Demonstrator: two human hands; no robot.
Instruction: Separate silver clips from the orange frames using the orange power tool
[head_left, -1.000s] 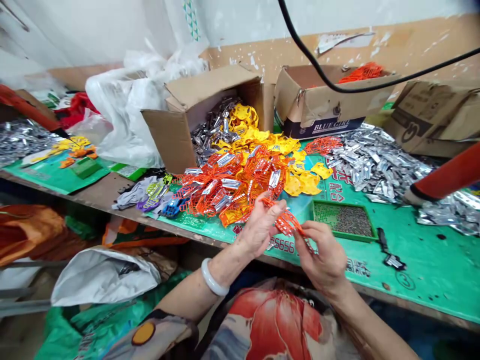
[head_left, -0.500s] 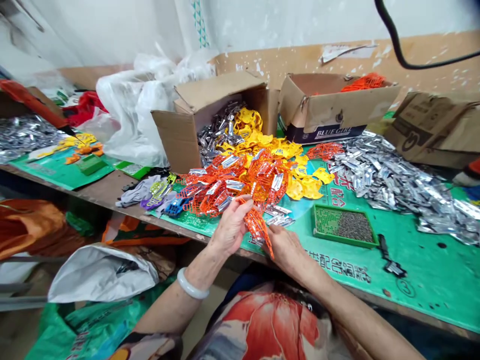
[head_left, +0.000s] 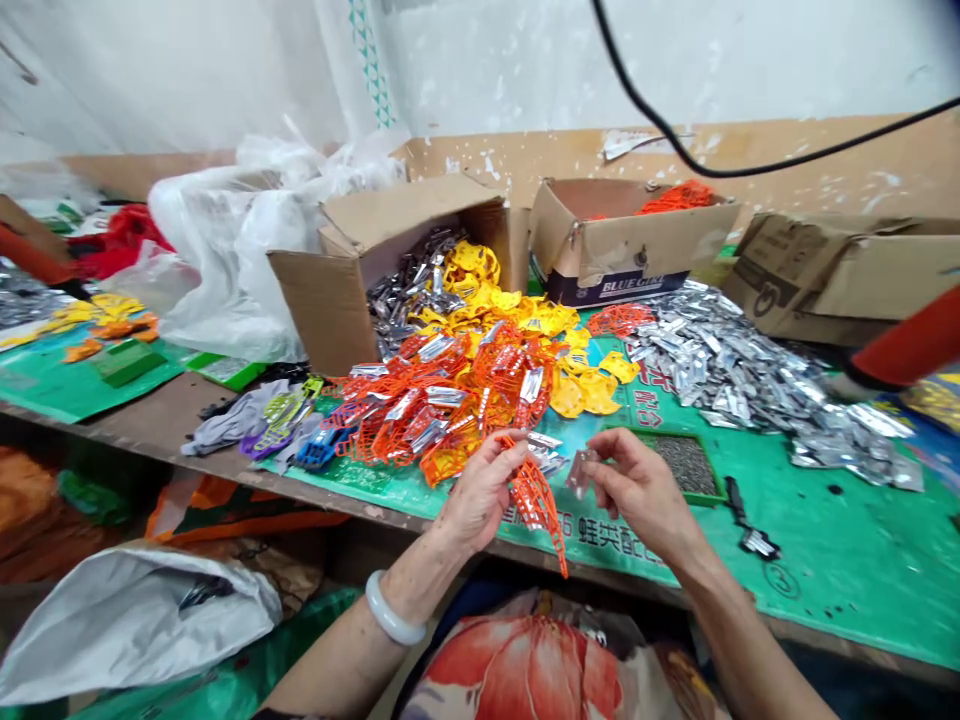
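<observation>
My left hand (head_left: 484,492) is closed on the upper end of an orange mesh plastic piece (head_left: 538,510), which hangs down over the table's front edge. Just to the right, my right hand (head_left: 641,490) pinches a small, shiny, flat metal piece (head_left: 579,474), held apart from the orange one. Beyond both hands lies a heap of orange mesh pieces (head_left: 420,405) with silver metal plates among them. Yellow plastic pieces (head_left: 589,388) spill out behind that heap. Partly hidden behind my right hand is a shallow green tray (head_left: 721,482) of tiny dark metal parts.
A cardboard box (head_left: 319,310) stands open behind the heap, and a second box (head_left: 637,245) holds more orange pieces. Silver metal plates (head_left: 720,350) are piled on the right. A black part (head_left: 754,535) lies near the front. An orange sleeve (head_left: 915,340) reaches in from the right.
My right hand has moved away from the orange mesh piece to the right, with the small metal piece in its fingers. An orange sleeve has come further in at the right.
</observation>
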